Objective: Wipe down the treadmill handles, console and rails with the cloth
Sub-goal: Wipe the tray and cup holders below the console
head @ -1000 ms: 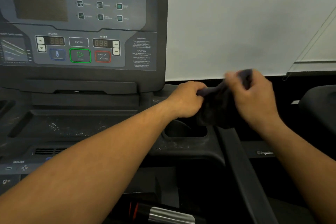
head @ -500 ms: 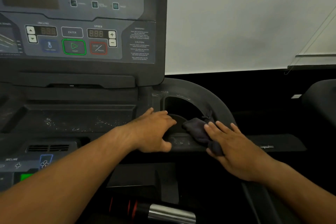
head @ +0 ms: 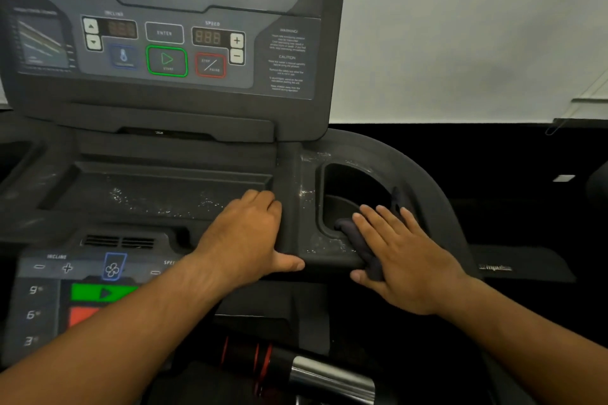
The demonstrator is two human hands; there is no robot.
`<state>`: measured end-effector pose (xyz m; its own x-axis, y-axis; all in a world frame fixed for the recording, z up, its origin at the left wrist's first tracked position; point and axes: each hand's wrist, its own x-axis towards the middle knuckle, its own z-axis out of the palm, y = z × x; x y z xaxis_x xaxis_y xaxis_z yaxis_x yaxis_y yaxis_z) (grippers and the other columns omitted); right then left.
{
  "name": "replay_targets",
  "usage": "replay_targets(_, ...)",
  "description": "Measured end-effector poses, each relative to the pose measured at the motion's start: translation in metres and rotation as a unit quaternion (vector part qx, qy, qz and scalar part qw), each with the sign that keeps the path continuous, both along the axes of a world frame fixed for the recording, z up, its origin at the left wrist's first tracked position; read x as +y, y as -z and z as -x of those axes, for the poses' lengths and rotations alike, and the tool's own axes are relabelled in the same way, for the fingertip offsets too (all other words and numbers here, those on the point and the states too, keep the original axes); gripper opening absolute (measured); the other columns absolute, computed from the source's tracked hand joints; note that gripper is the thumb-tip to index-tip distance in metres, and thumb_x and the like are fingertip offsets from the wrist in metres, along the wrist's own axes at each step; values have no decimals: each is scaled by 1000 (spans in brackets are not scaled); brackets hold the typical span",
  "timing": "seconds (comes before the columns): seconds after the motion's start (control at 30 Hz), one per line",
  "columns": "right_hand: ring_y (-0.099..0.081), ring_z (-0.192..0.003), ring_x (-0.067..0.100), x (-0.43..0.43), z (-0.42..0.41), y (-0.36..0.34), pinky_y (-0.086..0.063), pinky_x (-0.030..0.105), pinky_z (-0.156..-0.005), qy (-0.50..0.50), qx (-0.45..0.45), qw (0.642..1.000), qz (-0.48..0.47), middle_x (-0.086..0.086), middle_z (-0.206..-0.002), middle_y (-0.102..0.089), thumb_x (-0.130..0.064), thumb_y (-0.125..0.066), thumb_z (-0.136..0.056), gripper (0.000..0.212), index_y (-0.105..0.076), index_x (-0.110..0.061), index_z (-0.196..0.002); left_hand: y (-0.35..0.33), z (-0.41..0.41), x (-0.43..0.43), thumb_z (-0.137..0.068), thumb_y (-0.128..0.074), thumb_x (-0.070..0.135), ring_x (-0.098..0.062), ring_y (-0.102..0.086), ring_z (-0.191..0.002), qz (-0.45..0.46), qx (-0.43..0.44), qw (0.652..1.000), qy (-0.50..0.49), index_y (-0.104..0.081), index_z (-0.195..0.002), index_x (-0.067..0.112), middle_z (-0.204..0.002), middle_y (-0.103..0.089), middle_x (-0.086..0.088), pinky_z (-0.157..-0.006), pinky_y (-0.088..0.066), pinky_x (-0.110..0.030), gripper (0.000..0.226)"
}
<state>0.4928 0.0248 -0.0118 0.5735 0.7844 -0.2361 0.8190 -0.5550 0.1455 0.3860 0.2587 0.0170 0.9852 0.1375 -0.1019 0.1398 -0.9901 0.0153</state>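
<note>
Wall (head: 460,26): pale and plain; fills the far right, above a black band
Console (head: 296,115): dark upright panel at far left; green start button (head: 166,61) near its middle, red stop button just right of it
Keypad (head: 49,289): near left, partly under the left forearm; a green and a red key show
Tray (head: 158,194): shallow recess below the console; pale specks on its floor
Cup holder (head: 309,194): deep dark well right of the tray; pale smears on its left and near rim
Handle (head: 316,375): at the near edge, centre; black with red rings, then a silver section
Left hand (head: 246,237): rests on the ridge between tray and cup holder; fingers loosely bent over the tray's edge, tips hidden; thumb straight, pointing right along the near rim; holds nothing
Right hand (head: 401,260): lies flat on the cloth; fingers straight, slightly spread, pointing far-left
Cloth (head: 360,240): dark, bunched; pressed on the cup holder's near right rim under the right palm; one end dips into the well, the other shows by the thumb
</note>
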Motion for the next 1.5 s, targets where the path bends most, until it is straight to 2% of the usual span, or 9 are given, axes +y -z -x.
replay_targets(0.17, -47, -134, 28, 25, 14, 11, -36, 47, -110, 0, -18, 999, -40, 9, -152, -42, -71, -27, -91, 84, -28, -12, -151, 3, 2, -3, -77, -55, 76, -14, -40, -125, 2, -7, 1000, 25, -42, -142, 12, -140, -43, 2, -107, -38, -28, 92)
replay_targets(0.23, -51, -130, 28, 26, 17, 14, -41, 47, -107, 3, -17, 999, -46, 10, -147, -48, -68, -31, -92, 80, -33, -11, -148, 3, 3, -3, -79, -54, 75, -14, -40, -126, -2, -10, 999, 32, -41, -143, 12, -142, -43, 1, -107, -37, -28, 91)
replay_targets(0.37, -36, -141, 30, -7, 12, 15, -32, 45, -115, -56, -43, 997, -31, 9, -157, -32, -61, -33, -94, 76, -23, -13, -152, 0, 8, 5, -84, -42, 77, -17, -27, -141, -34, 5, 998, 53, -30, -151, 14, -155, -31, 1, -116, -26, -34, 93)
replay_targets(0.5, -22, -146, 31, 4, 24, 14, -20, 47, -117, -8, -31, 998, -50, 8, -160, -23, -65, -21, -97, 75, -19, -15, -154, 3, 16, 18, -86, -29, 79, -21, 14, -150, -25, 74, 997, 28, 6, -156, 17, -164, 13, -2, -123, -1, -45, 100)
replay_targets(0.67, 24, -144, 19, 47, 30, 11, 11, 43, -119, 2, -16, 998, -53, -3, -155, 27, -68, -11, -94, 75, 22, -24, -146, 7, 15, 20, -90, -25, 75, -17, 15, -150, 22, 113, 993, 21, 13, -155, 16, -164, 15, -2, -123, 0, -44, 95)
replay_targets(0.77, 22, -147, 18, 31, 31, 10, 9, 40, -121, -17, 11, 999, -40, -4, -157, 24, -70, -4, -88, 79, 18, -25, -149, 8, 14, 22, -91, -24, 74, -17, 16, -150, 28, 120, 992, 28, 13, -155, 16, -163, 16, -2, -123, 1, -44, 94)
replay_targets(1.03, -22, -147, 27, 19, 45, 20, -16, 45, -111, 13, -12, 998, -64, 4, -160, -25, -64, -23, -98, 73, -25, -17, -153, 8, 16, 26, -92, -27, 71, -16, 14, -150, 58, 103, 992, 40, 10, -155, 15, -164, 15, -2, -123, 3, -43, 92)
replay_targets(1.23, 20, -147, 14, 70, 42, 18, 14, 37, -118, 19, -5, 995, -94, -7, -158, 19, -67, -14, -96, 76, 11, -23, -152, 6, 16, 37, -94, -38, 64, -12, 13, -149, 111, 113, 986, 52, 6, -156, 19, -164, 14, 3, -123, 4, -42, 89)
replay_targets(1.5, 28, -144, 7, 39, 61, 17, 16, 35, -117, 15, 49, 994, -97, -9, -160, 18, -73, -2, -89, 79, 7, -27, -153, 11, 15, 35, -103, -19, 52, -12, 15, -149, 101, 108, 987, 54, 6, -156, 17, -164, 15, 1, -123, 5, -43, 68)
